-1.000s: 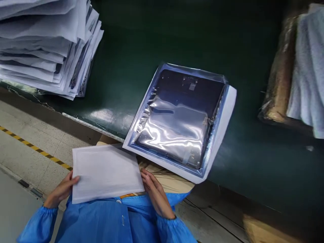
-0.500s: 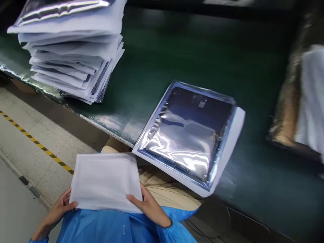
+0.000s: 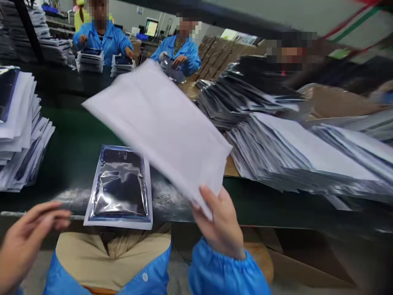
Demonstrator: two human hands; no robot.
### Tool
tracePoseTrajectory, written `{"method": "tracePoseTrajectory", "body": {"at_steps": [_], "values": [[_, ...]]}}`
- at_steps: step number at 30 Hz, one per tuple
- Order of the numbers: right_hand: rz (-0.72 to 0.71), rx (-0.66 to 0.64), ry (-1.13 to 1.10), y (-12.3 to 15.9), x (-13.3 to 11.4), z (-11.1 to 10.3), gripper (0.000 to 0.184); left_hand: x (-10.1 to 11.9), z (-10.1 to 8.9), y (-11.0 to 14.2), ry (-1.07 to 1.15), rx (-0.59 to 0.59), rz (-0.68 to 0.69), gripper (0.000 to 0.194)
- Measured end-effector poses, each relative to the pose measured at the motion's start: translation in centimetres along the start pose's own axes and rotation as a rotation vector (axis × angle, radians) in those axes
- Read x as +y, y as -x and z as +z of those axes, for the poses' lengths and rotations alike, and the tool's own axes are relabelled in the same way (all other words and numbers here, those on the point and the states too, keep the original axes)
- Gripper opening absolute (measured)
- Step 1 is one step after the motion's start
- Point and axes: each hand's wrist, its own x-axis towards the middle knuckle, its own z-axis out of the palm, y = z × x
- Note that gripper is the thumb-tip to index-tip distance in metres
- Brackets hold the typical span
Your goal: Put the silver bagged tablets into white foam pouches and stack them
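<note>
White sleeve [image 3: 156, 131] pinched at one corner by right hand [image 3: 219, 221]; left hand [image 3: 30, 241] open, fingers spread, empty. Risk: single-corner grip may let sleeve slip onto foil bag [image 3: 119, 184].

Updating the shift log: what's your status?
Right hand gripping white foam sleeve, raised. Left hand open, empty. Silver bag flat on green bench, stacked bags beside it.
</note>
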Motion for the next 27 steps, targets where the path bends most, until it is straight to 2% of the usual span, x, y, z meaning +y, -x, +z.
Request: {"method": "tracePoseTrajectory", "body": {"at_steps": [2,4,6,8,11,14,15,16,19,20,21,24,27], "values": [[-0.142,0.077,-0.065,-5.2,-0.3,-0.1,0.045,2.0,2.9,-1.9,-0.001,-0.079,0.062,0.054],[-0.153,0.092,-0.096,-10.0,0.3,-0.6,0.045,2.4,5.6,-3.1,-0.084,-0.128,0.145,0.052],[-0.081,0.128,-0.077,-13.7,1.2,-1.4,0.044,1.2,7.4,-3.8,-0.189,-0.119,0.236,0.049],[-0.015,0.135,-0.054,-15.6,1.8,-2.6,0.043,-0.6,8.1,-4.3,-0.279,-0.074,0.304,0.048],[0.044,0.08,-0.049,-14.4,2.2,-4.3,0.041,-2.7,8.0,-4.8,-0.421,0.055,0.353,0.053],[-0.06,0.137,0.014,-9.8,3.3,-5.1,0.042,-3.0,7.9,-5.3,-0.536,0.106,0.358,0.053],[-0.115,0.193,0.087,-8.0,4.2,-5.0,0.045,-2.9,8.0,-5.5,-0.554,0.098,0.353,0.051],[-0.111,0.167,0.187,-6.4,5.2,-4.7,0.047,-2.7,8.2,-5.7,-0.561,0.089,0.341,0.048],[0.119,-0.236,0.382,-2.9,8.7,-3.1,0.052,-2.4,8.8,-6.1,-0.533,0.098,0.274,0.044],[0.172,-0.325,0.4,-2.5,9.7,-2.4,0.056,-2.3,8.9,-6.1,-0.512,0.103,0.251,0.046],[0.197,-0.36,0.403,-2.3,10.4,-1.9,0.059,-2.2,9.1,-6.1,-0.485,0.101,0.232,0.049],[0.214,-0.337,0.383,-3.0,11.6,-0.9,0.064,-1.2,9.2,-5.5,-0.34,0.043,0.185,0.056],[0.245,-0.351,0.347,-3.8,11.5,-0.9,0.063,0.7,9.1,-4.6,-0.108,-0.042,0.064,0.062]]}}
